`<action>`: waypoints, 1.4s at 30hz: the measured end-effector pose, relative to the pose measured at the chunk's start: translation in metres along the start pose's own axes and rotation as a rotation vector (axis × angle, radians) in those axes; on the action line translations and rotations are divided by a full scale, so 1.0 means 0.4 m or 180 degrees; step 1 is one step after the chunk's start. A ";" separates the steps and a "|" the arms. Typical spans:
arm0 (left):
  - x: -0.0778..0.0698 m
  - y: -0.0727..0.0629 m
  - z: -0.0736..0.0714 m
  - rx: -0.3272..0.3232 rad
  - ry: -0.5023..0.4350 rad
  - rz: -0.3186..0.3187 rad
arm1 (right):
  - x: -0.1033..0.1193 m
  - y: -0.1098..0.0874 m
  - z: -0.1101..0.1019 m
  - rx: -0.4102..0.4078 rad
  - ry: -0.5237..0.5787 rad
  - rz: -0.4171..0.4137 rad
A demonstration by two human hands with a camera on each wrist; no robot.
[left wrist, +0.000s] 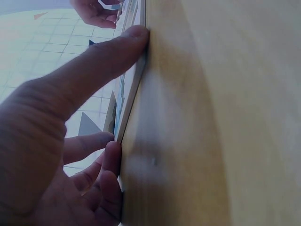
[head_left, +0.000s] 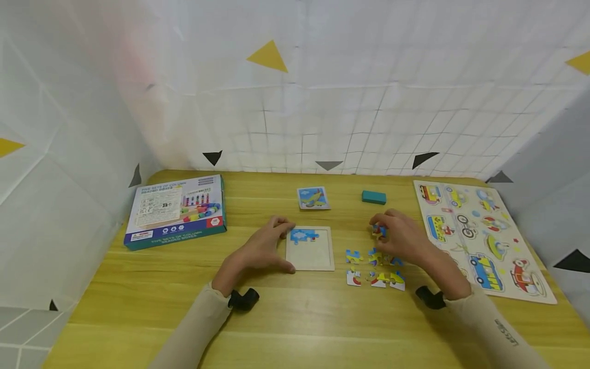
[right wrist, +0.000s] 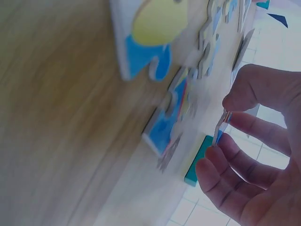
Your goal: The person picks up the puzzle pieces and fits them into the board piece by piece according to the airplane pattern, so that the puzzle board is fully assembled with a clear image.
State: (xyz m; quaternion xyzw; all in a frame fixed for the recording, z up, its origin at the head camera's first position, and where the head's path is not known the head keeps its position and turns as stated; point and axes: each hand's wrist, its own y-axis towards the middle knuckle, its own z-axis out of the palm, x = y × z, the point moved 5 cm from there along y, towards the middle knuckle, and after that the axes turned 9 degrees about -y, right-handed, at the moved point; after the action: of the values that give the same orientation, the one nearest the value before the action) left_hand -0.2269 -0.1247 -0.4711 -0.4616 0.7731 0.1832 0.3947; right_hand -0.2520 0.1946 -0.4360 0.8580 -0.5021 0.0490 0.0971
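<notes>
At the middle of the table lies a square wooden puzzle tray (head_left: 311,257), with joined blue pieces (head_left: 301,235) along its upper left inside. My left hand (head_left: 264,248) holds the tray by its left side, thumb near the front corner and fingers at the back corner. To the right, my right hand (head_left: 407,238) pinches a small jigsaw piece (right wrist: 219,129) between thumb and fingertips, raised above the table. Several loose jigsaw pieces (head_left: 353,256) in blue, yellow, red and white lie below that hand, which partly covers some of them.
Behind the tray lies a picture card (head_left: 313,198), with a teal block (head_left: 374,197) to its right. A boxed bead toy (head_left: 177,211) sits at the back left. On the right is a large board of vehicle pictures (head_left: 484,241). White sheeting (head_left: 322,118) stands behind the table.
</notes>
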 end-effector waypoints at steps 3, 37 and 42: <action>0.002 0.001 0.001 -0.0009 -0.0011 -0.0004 | 0.012 0.005 0.003 0.0041 0.0008 -0.0044; 0.000 0.000 -0.002 -0.0012 0.0019 -0.0034 | 0.150 0.062 0.002 0.0049 0.0006 -0.0403; -0.004 0.000 -0.002 -0.0023 -0.0004 -0.0008 | 0.167 0.070 -0.001 0.0036 0.0002 -0.0454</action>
State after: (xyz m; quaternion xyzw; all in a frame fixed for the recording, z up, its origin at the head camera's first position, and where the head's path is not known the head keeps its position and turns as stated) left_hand -0.2268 -0.1246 -0.4694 -0.4639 0.7716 0.1857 0.3937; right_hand -0.2436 0.1244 -0.4204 0.8921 -0.4393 0.0451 0.0956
